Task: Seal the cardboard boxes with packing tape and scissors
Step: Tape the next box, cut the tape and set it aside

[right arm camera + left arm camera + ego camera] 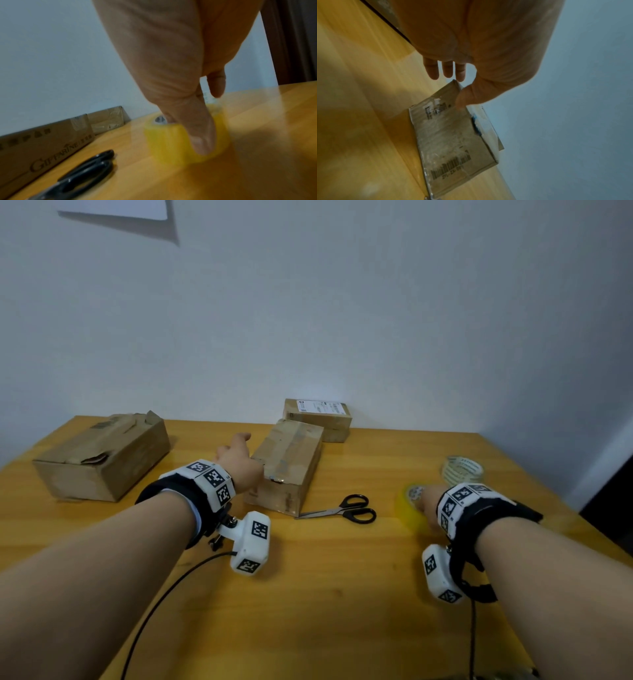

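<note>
Three cardboard boxes lay on the wooden table [325, 594]: large box [102, 457] at left, middle box [291, 463], labelled box [318, 416] behind it. Left hand [239, 460], fingers straight and released, rested beside the middle box. Right hand [428, 501] grasped the yellow tape roll [171, 142], thumb down its side. Scissors [342, 510] lay between. Clear tape roll [462, 469] stood near the yellow one.

"GIFFARINE" is printed on the side of the middle cardboard box [42, 148]. A white shipping label is stuck on the far box [318, 414], but its print cannot be read.
</note>
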A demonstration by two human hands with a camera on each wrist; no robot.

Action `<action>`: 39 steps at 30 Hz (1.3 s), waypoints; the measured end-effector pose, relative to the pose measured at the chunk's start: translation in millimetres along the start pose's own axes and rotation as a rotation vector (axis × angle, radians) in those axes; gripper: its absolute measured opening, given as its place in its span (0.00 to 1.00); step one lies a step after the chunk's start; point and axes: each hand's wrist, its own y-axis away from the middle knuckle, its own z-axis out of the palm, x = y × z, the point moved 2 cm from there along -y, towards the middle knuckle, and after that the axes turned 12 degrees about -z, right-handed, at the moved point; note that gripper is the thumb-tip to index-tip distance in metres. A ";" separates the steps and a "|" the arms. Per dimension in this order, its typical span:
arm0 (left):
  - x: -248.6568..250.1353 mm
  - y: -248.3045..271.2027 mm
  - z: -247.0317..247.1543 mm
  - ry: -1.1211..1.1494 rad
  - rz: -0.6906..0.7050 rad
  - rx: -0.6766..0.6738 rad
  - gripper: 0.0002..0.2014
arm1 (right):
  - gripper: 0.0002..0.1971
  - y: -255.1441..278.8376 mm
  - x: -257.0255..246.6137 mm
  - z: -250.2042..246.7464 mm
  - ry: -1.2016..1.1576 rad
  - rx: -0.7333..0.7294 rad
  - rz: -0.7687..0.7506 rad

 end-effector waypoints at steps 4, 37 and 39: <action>8.7 4.7 -8.2 0.024 0.090 0.018 0.35 | 0.23 8.0 -12.1 -24.5 -0.107 0.070 -0.073; 29.4 46.2 -43.2 0.740 0.103 -0.518 0.19 | 0.18 54.3 -141.6 -115.7 -1.126 0.283 -0.717; 27.4 41.6 -52.6 0.574 0.109 -0.318 0.22 | 0.16 56.2 -140.0 -116.7 -1.066 0.284 -0.730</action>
